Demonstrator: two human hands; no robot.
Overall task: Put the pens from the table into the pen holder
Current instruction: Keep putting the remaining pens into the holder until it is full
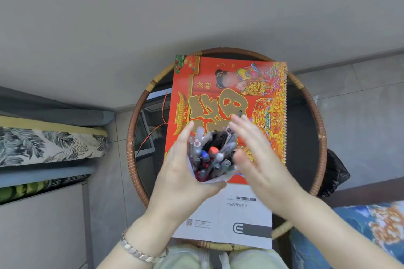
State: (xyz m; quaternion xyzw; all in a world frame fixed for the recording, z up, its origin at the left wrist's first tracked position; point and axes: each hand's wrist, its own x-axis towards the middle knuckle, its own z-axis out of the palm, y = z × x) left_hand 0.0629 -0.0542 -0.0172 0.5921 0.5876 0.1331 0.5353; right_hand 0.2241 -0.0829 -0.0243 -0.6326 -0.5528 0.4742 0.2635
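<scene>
A pen holder (215,179) with a pale rim, packed with several pens (213,155) standing cap-up, sits above the red calendar. My left hand (183,172) wraps around the holder's left side and bottom, gripping it. My right hand (255,155) hovers at the holder's right side with its fingers spread and slightly blurred, touching or almost touching the pens; nothing is clearly held in it. A dark pen tip (240,113) shows just beyond my right fingertips.
A red and gold spiral-bound calendar (229,84) lies on the round glass table with a rattan rim (314,102). A white booklet (240,220) lies at the near edge. A red cord (153,133) trails left. A bed stands left, a blue cushion (349,236) right.
</scene>
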